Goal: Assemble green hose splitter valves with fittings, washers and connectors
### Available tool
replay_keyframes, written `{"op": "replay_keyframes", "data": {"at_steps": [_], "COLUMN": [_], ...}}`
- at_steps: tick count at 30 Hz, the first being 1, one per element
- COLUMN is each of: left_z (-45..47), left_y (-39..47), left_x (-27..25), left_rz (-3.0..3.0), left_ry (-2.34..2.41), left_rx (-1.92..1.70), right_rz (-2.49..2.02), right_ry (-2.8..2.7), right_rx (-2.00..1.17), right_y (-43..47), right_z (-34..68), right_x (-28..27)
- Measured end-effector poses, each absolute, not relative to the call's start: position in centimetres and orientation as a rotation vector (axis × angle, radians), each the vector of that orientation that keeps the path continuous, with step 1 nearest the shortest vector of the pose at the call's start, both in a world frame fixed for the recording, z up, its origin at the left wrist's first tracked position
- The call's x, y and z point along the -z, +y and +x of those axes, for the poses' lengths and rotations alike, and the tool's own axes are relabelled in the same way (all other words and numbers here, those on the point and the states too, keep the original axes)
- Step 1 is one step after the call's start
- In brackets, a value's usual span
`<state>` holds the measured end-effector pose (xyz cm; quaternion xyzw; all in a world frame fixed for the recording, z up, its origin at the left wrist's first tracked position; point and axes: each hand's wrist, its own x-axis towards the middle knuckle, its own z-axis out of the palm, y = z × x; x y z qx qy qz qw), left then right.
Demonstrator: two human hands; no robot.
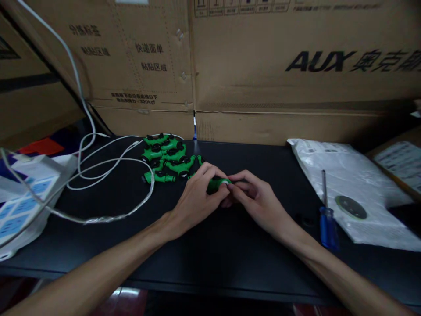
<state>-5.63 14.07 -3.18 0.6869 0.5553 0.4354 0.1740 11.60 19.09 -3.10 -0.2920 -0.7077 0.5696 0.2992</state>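
Over the middle of the black table, my left hand (201, 193) is closed around a small green plastic part (214, 185), much of which the fingers cover. My right hand (259, 202) meets it from the right, thumb and forefinger pinched together at the part's whitish end. Whether a separate small piece sits in that pinch is hidden. Just beyond my left hand lies a cluster of similar green parts (179, 166) with black fittings, several of them touching one another.
A blue-handled screwdriver (328, 228) lies at the right beside a white plastic mailer bag (368, 197) bearing a dark round disc (350, 207). White cables (108, 218) loop across the left near a power strip (23, 206). Cardboard walls (243, 87) stand behind the black table (197, 259).
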Motion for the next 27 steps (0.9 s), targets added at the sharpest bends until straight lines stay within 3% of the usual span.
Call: {"op": "replay_keyframes", "data": {"at_steps": [4, 7, 9, 13, 18, 23, 27], "left_z": [-5.8, -6.1, -6.2, -6.5, -6.8, -7.2, -7.2], "left_y": [14.4, 14.6, 14.7, 14.8, 15.0, 15.0, 15.1], "left_x": [3.3, 3.5, 3.5, 3.5, 3.6, 3.7, 3.6], "left_rz": [1.923, 1.909, 1.901, 1.885, 1.831, 1.848, 1.960], "left_ry": [1.585, 1.595, 1.583, 1.545, 1.524, 1.451, 1.434], "left_rx": [-1.237, -1.253, -1.259, -1.226, -1.199, -1.129, -1.138], "right_rz": [-0.859, -0.988, -1.004, -0.987, -0.945, -0.984, -0.723], "right_ry": [-2.058, -2.204, -2.394, -2.551, -2.623, -2.481, -2.447], "right_rx": [-1.304, -0.805, -0.471, -0.216, -0.264, -0.342, -0.593], "right_y": [20.6, 21.1, 21.1, 21.1, 21.9, 22.1, 22.2], "right_z": [13.9, 18.5, 22.4, 28.7, 29.8, 24.0, 17.5], "right_x": [0.6, -0.8, -0.6, 2.1, 4.0, 1.2, -0.7]}}
